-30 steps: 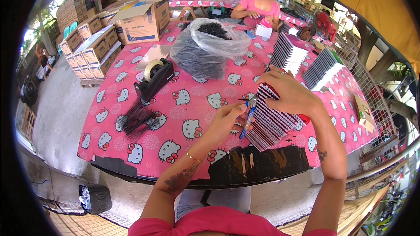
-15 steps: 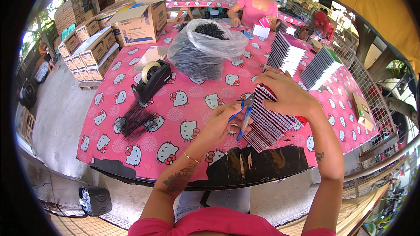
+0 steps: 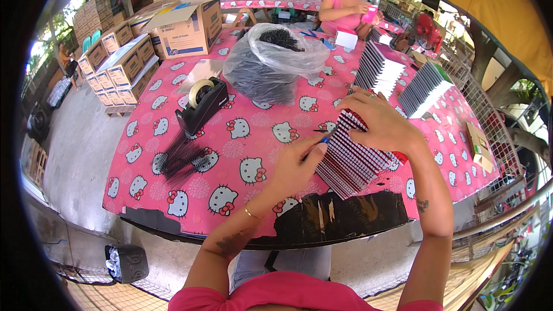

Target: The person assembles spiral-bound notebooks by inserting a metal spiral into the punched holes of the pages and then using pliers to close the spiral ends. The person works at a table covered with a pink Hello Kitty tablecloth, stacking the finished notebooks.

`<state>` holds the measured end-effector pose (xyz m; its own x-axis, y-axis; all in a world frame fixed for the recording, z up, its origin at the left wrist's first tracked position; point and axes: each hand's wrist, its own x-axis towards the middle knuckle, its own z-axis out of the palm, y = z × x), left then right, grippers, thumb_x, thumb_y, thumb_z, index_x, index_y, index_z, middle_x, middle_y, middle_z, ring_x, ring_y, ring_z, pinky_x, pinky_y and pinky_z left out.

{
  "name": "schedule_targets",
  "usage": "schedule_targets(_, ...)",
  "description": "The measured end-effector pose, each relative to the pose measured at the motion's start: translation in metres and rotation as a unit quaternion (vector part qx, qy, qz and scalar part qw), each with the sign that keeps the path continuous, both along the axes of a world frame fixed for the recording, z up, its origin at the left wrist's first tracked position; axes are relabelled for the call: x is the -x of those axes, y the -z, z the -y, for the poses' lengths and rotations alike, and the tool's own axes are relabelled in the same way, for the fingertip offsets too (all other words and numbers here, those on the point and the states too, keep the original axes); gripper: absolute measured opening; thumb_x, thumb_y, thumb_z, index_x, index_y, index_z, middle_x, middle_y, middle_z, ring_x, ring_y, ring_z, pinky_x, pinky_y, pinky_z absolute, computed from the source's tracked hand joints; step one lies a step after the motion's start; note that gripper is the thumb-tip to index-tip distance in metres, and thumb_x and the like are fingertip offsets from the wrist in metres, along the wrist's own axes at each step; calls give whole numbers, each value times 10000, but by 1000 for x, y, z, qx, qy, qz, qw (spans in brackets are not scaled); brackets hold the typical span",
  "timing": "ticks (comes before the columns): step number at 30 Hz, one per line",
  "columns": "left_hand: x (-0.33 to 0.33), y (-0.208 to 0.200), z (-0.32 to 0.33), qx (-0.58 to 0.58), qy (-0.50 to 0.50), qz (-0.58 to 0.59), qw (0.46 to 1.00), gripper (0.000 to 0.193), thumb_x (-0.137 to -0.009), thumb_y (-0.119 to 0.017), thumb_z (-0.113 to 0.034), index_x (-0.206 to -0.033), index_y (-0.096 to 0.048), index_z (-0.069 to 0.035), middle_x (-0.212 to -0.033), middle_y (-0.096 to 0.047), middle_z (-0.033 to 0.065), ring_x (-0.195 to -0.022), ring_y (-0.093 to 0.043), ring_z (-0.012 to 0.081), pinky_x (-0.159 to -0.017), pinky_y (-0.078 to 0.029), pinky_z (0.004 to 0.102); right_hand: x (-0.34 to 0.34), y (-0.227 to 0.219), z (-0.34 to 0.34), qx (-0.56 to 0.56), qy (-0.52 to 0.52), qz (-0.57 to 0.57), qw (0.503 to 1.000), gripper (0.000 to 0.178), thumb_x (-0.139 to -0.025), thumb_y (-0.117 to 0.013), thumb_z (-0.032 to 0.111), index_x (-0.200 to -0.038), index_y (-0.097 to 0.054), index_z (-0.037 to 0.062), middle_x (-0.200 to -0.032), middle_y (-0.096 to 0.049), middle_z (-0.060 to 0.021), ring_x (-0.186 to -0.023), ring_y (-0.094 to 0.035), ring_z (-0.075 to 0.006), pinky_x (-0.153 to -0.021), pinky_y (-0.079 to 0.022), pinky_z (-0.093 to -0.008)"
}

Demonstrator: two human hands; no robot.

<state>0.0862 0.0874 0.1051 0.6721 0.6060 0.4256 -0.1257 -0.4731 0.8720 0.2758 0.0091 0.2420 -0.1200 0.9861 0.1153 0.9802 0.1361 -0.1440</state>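
Observation:
A slanted row of thin red-and-white notebooks (image 3: 354, 158) lies on the pink patterned tablecloth (image 3: 242, 138) in front of me. My right hand (image 3: 377, 121) rests flat on top of the row, holding it down. My left hand (image 3: 296, 167) is closed on a small blue tool (image 3: 322, 140) whose tip touches the left edge of the notebooks. A loose bunch of black spiral wires (image 3: 181, 158) lies on the cloth to the left of my left hand.
A black tape dispenser (image 3: 201, 106) stands at mid-left. A clear plastic bag of black wires (image 3: 271, 63) sits behind it. Two more notebook stacks (image 3: 380, 69) stand at the right. Cardboard boxes (image 3: 178, 23) are at the back left. A person in pink (image 3: 345, 8) works at the far side.
My left hand with the blue tool has shifted slightly along the edge of the notebook row. My right hand stays pressed on the row.

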Motion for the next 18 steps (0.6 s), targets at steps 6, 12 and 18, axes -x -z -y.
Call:
schedule_targets(6, 0, 15, -4, 406, 173, 68, 895, 447, -1026, -484, -291, -1310, -504, 54, -1053, -681, 211, -921, -709, 332, -827, -585, 430, -1, 4, 0, -13, -1, 2, 1000, 521, -743, -666, 145, -1245, -557, 62, -1296, -551, -127, -1380, -385, -359, -1137, -274, -522)
schedule_targets(12, -3, 10, -6, 437, 171, 71, 880, 440, -1021, -494, -306, -1257, -516, 65, -990, -675, 201, -855, -705, 306, -795, -590, 428, 3, 2, 2, -17, 0, 14, 1000, 542, -718, -683, 155, -1237, -564, 56, -1279, -555, -122, -1330, -435, -331, -1112, -308, -500)
schedule_targets(18, -4, 10, -2, 180, 48, 32, 982, 431, -1014, -510, -300, -1250, -562, 56, -917, -658, 125, -794, -676, 232, -790, -581, 383, 3, 2, 2, -16, 1, -1, 1000, 547, -710, -694, 163, -1230, -565, 58, -1276, -553, -119, -1316, -439, -326, -1105, -311, -507)
